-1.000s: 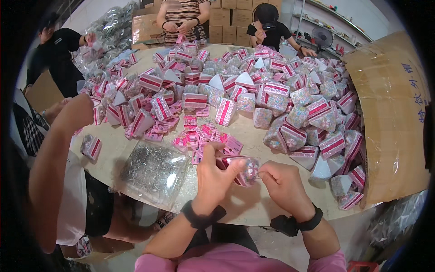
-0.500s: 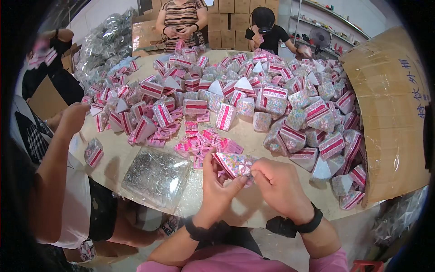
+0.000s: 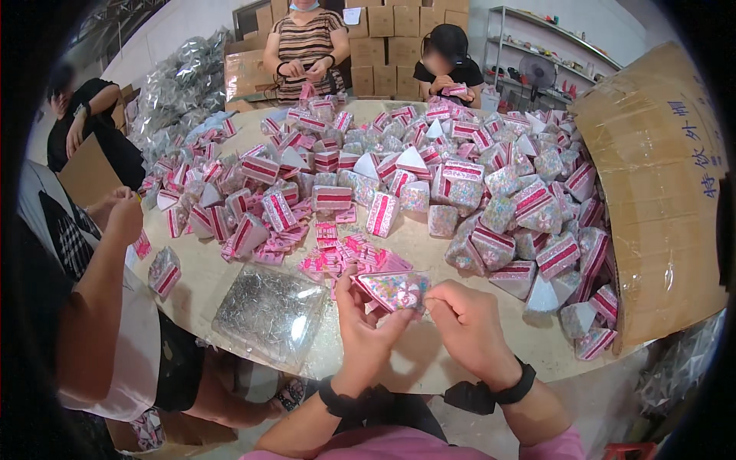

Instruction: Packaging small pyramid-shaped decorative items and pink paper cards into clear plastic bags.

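Near the round bench's [image 3: 230, 287] front edge, where a bare strip leaves some room, the left hand [image 3: 366, 326] and right hand [image 3: 469, 330] each close a fingertip grip on one wedge-shaped clear packet [image 3: 392, 290], speckled with coloured bits and edged pink. Just beyond it lie small pink cards [image 3: 337, 249]; left sits a clear bag [image 3: 268, 314], right a heap of filled wedges [image 3: 529, 222] and a cardboard box [image 3: 659, 199]

Bright, even overhead light; soft shadows only. Glare on the clear plastic bag [image 3: 270, 313]. Fisheye bending and dark vignette at the rim.
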Motion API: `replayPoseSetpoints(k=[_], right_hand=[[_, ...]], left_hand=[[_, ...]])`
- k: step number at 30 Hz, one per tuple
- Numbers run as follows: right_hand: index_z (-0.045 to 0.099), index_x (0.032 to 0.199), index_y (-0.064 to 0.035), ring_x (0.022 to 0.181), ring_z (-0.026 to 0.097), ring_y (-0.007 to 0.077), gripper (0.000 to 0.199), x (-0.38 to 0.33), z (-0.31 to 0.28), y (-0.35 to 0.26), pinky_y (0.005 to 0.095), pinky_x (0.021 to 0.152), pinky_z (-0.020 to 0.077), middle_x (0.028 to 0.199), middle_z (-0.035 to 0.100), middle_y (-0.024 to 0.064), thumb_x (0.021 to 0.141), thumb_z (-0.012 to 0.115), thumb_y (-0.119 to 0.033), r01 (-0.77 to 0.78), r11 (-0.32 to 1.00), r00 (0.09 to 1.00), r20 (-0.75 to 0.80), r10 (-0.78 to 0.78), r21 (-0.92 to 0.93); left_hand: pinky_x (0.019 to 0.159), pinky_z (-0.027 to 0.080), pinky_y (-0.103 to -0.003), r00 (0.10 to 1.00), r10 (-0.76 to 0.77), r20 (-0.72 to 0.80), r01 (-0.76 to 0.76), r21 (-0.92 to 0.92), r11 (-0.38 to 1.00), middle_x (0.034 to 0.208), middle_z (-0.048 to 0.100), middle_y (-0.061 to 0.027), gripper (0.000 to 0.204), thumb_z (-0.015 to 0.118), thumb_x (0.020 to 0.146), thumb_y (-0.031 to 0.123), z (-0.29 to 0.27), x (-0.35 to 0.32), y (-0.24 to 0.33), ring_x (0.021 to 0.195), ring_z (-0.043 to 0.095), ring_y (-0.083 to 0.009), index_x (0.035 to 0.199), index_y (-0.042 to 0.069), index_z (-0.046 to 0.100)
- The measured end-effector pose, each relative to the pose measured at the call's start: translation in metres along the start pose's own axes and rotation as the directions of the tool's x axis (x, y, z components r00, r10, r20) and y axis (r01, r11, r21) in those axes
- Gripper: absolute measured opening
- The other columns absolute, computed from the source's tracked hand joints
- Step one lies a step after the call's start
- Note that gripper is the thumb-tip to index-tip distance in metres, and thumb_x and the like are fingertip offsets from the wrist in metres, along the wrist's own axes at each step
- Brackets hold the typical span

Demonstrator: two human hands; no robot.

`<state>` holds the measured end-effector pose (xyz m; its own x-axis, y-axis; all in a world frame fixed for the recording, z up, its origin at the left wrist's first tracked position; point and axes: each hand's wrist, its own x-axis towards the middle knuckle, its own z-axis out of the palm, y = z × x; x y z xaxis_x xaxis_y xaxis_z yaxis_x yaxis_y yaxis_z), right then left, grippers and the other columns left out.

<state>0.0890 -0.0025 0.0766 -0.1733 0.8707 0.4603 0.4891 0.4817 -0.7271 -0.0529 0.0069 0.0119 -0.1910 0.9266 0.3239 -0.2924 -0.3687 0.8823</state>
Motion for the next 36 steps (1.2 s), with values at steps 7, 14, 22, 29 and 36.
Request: replayPoseSetpoints(k=[7, 14, 22, 29, 36], right_hand=[[0.062, 0.085, 0.0010, 0.060, 0.054, 0.0132, 0.012, -0.013, 0.006, 0.030, 0.0291, 0.056, 0.0432, 0.065, 0.058, 0.0095, 0.085, 0.055, -0.009, -0.232, 0.944, 0.973, 0.036, 0.230, 0.233], [0.062, 0.083, 0.0015, 0.057, 0.049, 0.0062, 0.012, -0.025, 0.007, 0.054, 0.0243, 0.052, 0.0399, 0.061, 0.055, 0.0016, 0.084, 0.057, -0.009, -0.383, 0.861, 0.921, 0.062, 0.385, 0.334], [0.061, 0.083, 0.0001, 0.055, 0.054, 0.0146, 0.005, -0.048, 0.011, 0.041, 0.0271, 0.052, 0.0419, 0.066, 0.058, 0.0063, 0.083, 0.058, -0.004, -0.120, 0.989, 0.991, -0.048, 0.125, 0.087], [0.056, 0.084, -0.0054, 0.061, 0.055, 0.0325, 0.007, -0.069, 0.011, 0.038, 0.0401, 0.055, 0.0432, 0.069, 0.055, 0.0122, 0.078, 0.059, -0.004, 0.157, 0.968, 0.985, 0.100, -0.139, -0.197], [0.060, 0.087, -0.0058, 0.061, 0.056, 0.0319, 0.010, -0.074, 0.015, 0.038, 0.0394, 0.055, 0.0432, 0.069, 0.057, 0.0114, 0.078, 0.061, -0.002, 0.184, 0.966, 0.978, 0.136, -0.161, -0.180]], left_hand=[[0.082, 0.049, -0.029, 0.951, -0.293, 0.095, 0.297, -0.032, 0.954, 0.110, 0.052, -0.0121, 0.088, 0.066, 0.077, -0.006, 0.000, 0.010, -0.040, 0.099, 0.056, -0.0178, 0.145, 0.002, 0.011], [0.096, 0.040, -0.041, 0.989, -0.114, 0.099, 0.035, 0.584, 0.811, 0.121, 0.047, -0.0253, 0.078, 0.073, 0.072, 0.007, -0.004, 0.018, -0.066, 0.113, 0.050, -0.0321, 0.136, -0.005, 0.030], [0.066, 0.044, -0.024, 0.929, -0.261, 0.263, 0.104, 0.490, 0.865, 0.085, 0.059, -0.0042, 0.026, 0.063, 0.087, 0.017, -0.008, -0.023, -0.006, 0.075, 0.054, -0.0114, 0.104, -0.001, 0.056], [0.056, 0.037, -0.023, 0.747, -0.475, 0.466, 0.300, 0.401, 0.866, 0.066, 0.049, 0.0021, 0.027, 0.054, 0.095, 0.025, -0.012, -0.034, 0.007, 0.063, 0.043, -0.0049, 0.083, 0.001, 0.058], [0.052, 0.033, -0.020, 0.592, -0.608, 0.529, 0.564, 0.268, 0.781, 0.068, 0.047, 0.0043, 0.032, 0.050, 0.097, 0.033, -0.026, -0.034, 0.000, 0.061, 0.041, -0.0037, 0.083, 0.005, 0.056]])
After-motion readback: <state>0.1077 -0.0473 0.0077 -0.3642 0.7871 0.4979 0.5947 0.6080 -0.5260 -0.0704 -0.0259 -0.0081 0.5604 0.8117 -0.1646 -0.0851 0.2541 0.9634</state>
